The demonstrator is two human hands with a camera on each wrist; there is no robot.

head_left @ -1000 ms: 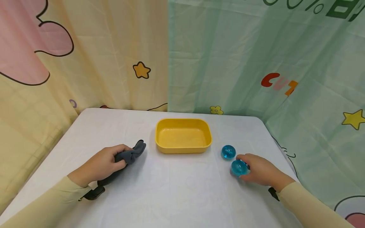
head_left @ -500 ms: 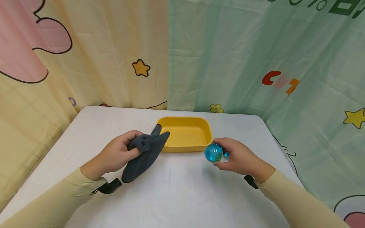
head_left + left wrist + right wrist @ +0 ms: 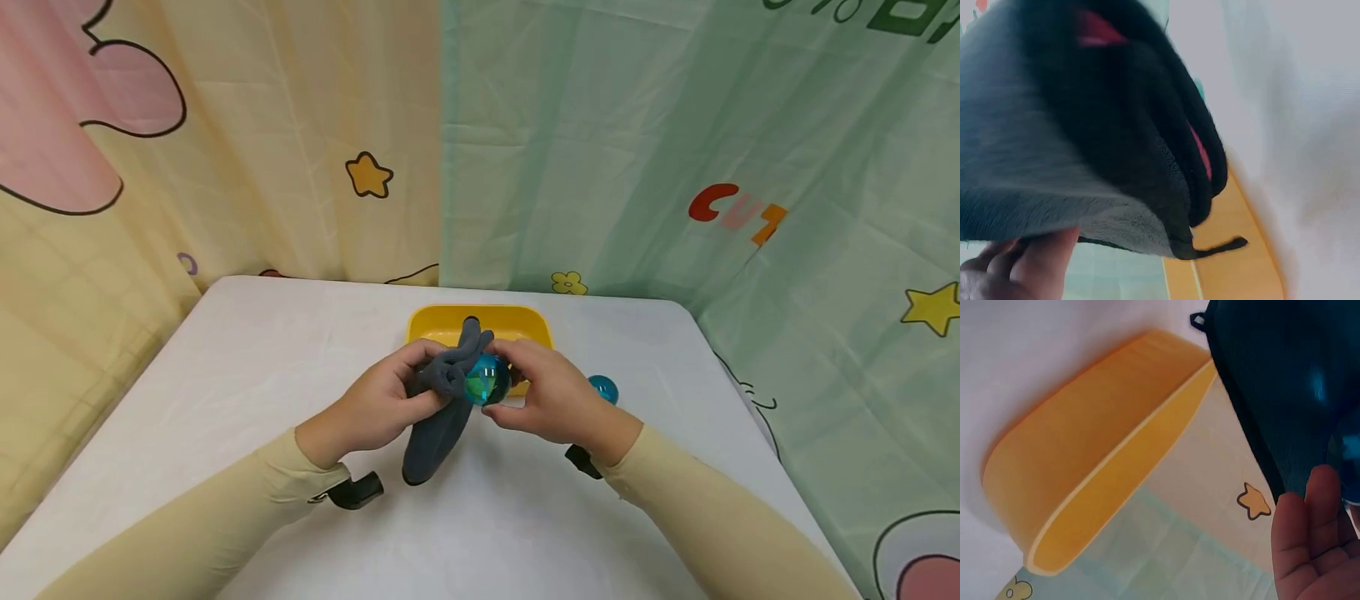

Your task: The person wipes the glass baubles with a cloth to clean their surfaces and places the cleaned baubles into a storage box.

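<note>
1. Head: left hand's [image 3: 375, 408] grip was closed on the gray cloth [image 3: 431, 450], bunched mid-length, probably so the ends hung free. Right hand's [image 3: 558, 396] grip pinched a blue ball [image 3: 486, 381], parted by its width, likely leaving the cloth-facing side exposed. Ball met or sat just beside the cloth; contact unclear. Second ball [image 3: 603, 389] rested on the bench [image 3: 247, 358], right of the yellow tray [image 3: 525, 319].
2. Left wrist: cloth hid most of that hand, which seemingly supported it underneath.
3. Right wrist: ball partly cut off; tray stood alongside.
</note>
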